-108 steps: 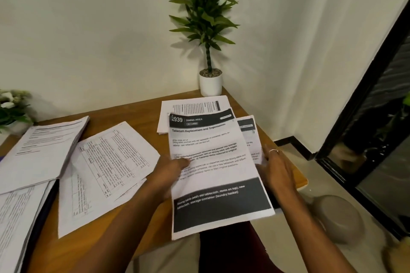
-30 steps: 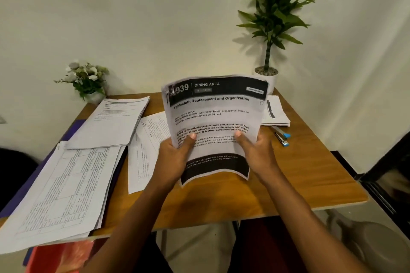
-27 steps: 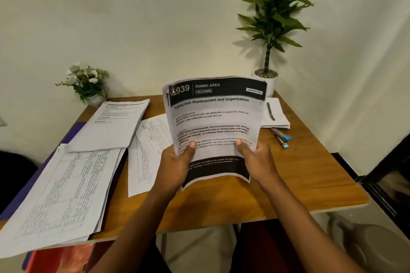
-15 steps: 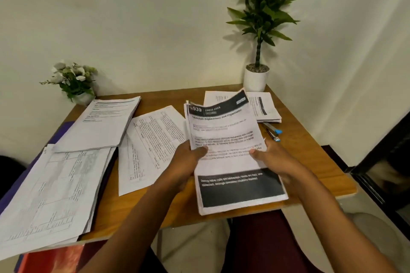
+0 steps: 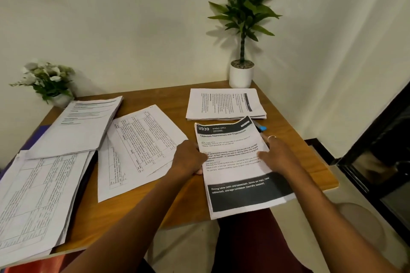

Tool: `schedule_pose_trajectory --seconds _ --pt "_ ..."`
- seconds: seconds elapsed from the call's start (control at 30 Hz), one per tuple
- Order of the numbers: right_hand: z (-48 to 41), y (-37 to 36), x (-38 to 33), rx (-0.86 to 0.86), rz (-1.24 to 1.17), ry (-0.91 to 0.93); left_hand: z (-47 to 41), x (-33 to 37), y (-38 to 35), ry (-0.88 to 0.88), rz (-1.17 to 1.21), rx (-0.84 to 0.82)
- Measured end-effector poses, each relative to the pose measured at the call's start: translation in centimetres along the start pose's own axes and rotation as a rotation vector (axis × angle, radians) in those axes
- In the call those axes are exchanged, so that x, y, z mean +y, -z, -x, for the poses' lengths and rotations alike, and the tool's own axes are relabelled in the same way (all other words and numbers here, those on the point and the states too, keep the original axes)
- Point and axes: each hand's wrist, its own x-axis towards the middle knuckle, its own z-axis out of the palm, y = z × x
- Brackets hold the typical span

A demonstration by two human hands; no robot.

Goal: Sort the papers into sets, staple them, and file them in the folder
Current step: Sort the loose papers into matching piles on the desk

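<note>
Left hand [image 5: 190,158] and right hand [image 5: 277,153] are each clamped on a side edge of the white printed paper set with black header and footer bands [image 5: 235,162], thumbs on top. It's laid on the brown wooden table [image 5: 286,122], its near end hanging off the front. Edges should probably be squared flush before anything gets stapled. The dark purple folder [image 5: 36,137] is buried under loose white paper piles [image 5: 84,126] at the left, so what's inside can't be told.

Head-worn view, steeply down onto table [image 5: 173,99].
</note>
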Motion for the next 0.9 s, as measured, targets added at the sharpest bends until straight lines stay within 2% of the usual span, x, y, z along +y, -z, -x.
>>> schedule_pose_trajectory --seconds 0.23,0.4,0.5,0.63,0.9 --pt "-0.7 -1.9 0.0 0.115 0.309 0.006 -0.1 -0.8 -1.4 -0.075 -0.073 0.071" --pt "-0.2 -3.4 -1.2 0.285 0.353 0.151 0.0 -1.4 -1.5 -0.128 -0.131 0.121" --pt "0.3 -4.5 -3.2 0.247 0.218 0.272 0.5 -1.3 -1.0 -0.141 -0.154 0.177" --pt "1.0 -7.0 -6.3 0.107 0.062 0.321 1.6 -2.5 1.7 -0.091 -0.106 0.335" --pt "0.5 -12.6 -11.5 0.016 0.007 0.349 1.7 -9.4 8.5 -0.08 -0.153 0.491"
